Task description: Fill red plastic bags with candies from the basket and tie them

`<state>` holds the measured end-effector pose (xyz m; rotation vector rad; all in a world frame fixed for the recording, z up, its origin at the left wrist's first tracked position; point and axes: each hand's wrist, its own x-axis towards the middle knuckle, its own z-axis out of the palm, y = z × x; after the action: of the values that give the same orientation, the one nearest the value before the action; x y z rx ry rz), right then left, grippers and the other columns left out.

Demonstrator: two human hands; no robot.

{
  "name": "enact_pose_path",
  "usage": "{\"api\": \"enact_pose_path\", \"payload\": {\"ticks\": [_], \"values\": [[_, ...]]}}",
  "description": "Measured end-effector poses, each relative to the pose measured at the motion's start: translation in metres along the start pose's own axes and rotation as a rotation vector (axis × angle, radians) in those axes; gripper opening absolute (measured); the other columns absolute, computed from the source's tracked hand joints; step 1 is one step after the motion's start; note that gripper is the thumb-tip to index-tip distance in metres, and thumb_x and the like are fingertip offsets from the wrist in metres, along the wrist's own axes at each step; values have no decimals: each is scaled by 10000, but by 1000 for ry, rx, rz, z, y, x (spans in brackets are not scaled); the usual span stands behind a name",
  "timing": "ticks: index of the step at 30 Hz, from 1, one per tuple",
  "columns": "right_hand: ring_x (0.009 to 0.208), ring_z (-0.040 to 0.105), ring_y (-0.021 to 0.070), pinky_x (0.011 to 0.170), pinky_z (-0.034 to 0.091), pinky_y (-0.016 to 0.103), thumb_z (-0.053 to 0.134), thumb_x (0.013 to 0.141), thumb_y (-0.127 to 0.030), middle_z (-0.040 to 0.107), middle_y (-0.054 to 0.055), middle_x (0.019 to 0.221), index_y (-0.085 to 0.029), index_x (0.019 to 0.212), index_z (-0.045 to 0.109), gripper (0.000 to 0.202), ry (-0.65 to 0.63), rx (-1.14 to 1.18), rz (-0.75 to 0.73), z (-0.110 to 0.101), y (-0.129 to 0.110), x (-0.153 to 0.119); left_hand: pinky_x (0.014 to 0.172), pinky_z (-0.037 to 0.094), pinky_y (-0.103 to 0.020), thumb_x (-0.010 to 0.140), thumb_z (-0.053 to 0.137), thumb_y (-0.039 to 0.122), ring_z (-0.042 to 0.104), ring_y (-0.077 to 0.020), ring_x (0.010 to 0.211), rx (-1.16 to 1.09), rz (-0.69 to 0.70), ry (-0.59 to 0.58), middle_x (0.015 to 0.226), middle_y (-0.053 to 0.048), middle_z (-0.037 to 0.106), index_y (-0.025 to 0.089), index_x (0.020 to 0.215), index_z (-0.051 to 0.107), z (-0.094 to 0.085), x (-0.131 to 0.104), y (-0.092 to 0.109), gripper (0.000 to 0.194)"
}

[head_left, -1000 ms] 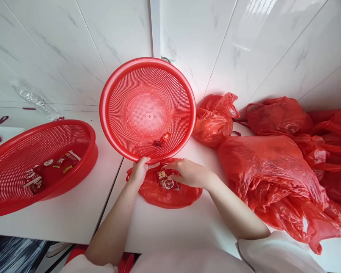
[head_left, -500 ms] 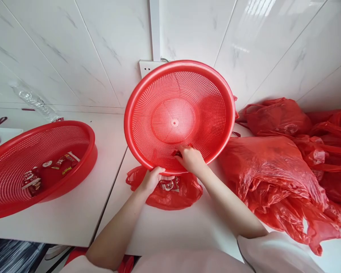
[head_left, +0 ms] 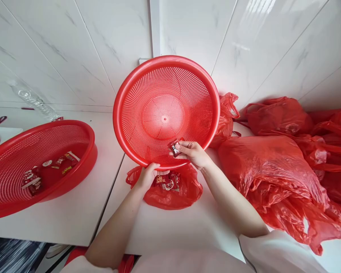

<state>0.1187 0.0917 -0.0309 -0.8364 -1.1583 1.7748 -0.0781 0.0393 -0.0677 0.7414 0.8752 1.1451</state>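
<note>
A red mesh basket (head_left: 165, 113) is tipped up, its opening facing me. My left hand (head_left: 150, 176) grips its lower rim, thumb over the edge. In my right hand (head_left: 191, 152), held over the basket's lower inside wall, a small dark red wrapped packet (head_left: 175, 148) is pinched between thumb and fingers. Nothing else shows inside this basket. Just below its rim lies an open red plastic bag (head_left: 170, 199) with several red packets (head_left: 169, 182) in it.
A second red basket (head_left: 85, 182) at the left holds several packets. A clear bottle (head_left: 36, 102) lies behind it. Full red bags (head_left: 272, 163) are piled at the right. A tiled wall (head_left: 116, 45) stands behind.
The tipped basket has moved left and slightly up with my left hand. My right hand has turned and lifted, showing the packet in its fingers. More packets in the bag are visible.
</note>
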Motion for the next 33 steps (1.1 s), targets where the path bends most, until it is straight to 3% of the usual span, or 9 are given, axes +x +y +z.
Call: {"api": "enact_pose_path", "payload": {"ticks": [5,11,14,16,22,26,28,33], "values": [[835,708,140,703,560,201,742,760,-412,729,44,875,-162,974,719,331,-4,-39,-13,1,-1,-1,869,565,-428,768,591,177,621,-302,1121,-26,32,15,1105,-111,712,134,1188,644,0,1,3,426],[712,697,126,632,556,224,748,752,-385,717,27,817,-155,988,638,348,-97,-135,16,7,-7,-8,853,566,-437,756,592,187,648,-303,1064,-46,39,39,1047,-96,725,133,995,702,-2,2,7,269],[744,683,133,690,550,261,706,793,-386,717,29,829,-159,987,635,307,-283,-374,-29,15,-14,-17,857,560,-457,739,598,194,653,-315,1043,-57,26,75,980,-118,732,107,842,701,-5,4,8,170],[811,679,141,771,538,284,640,852,-388,721,35,896,-171,965,658,245,-317,-604,-125,21,-18,-23,873,553,-459,734,597,201,646,-321,1057,-59,17,85,956,-126,735,105,793,695,-5,4,8,149],[1005,636,189,908,480,331,477,954,-290,675,89,1110,-174,1095,635,241,105,-1154,-413,15,-10,-17,874,557,-452,749,597,192,605,-315,1145,-76,21,45,1137,-105,702,150,1003,691,4,0,5,275],[1198,523,298,1004,406,453,510,914,-211,550,193,1316,-95,1283,526,387,293,-1511,-314,2,6,-4,851,569,-438,757,608,195,607,-338,1142,-41,-20,-2,1087,-121,718,130,1013,701,8,-4,-3,279],[1197,518,313,1027,372,486,517,911,-213,562,208,1285,-78,1324,492,435,246,-1612,-233,-2,9,-3,834,573,-431,754,612,191,612,-348,1133,-20,-37,-17,1064,-125,725,125,1014,706,8,-5,-6,285],[1026,613,234,919,465,391,502,938,-339,614,138,1148,-156,1254,575,372,-143,-1437,-203,-1,-3,-12,827,572,-410,774,587,179,607,-324,1150,-20,-43,-31,1103,-112,715,145,1104,675,7,-5,-4,344]]}}
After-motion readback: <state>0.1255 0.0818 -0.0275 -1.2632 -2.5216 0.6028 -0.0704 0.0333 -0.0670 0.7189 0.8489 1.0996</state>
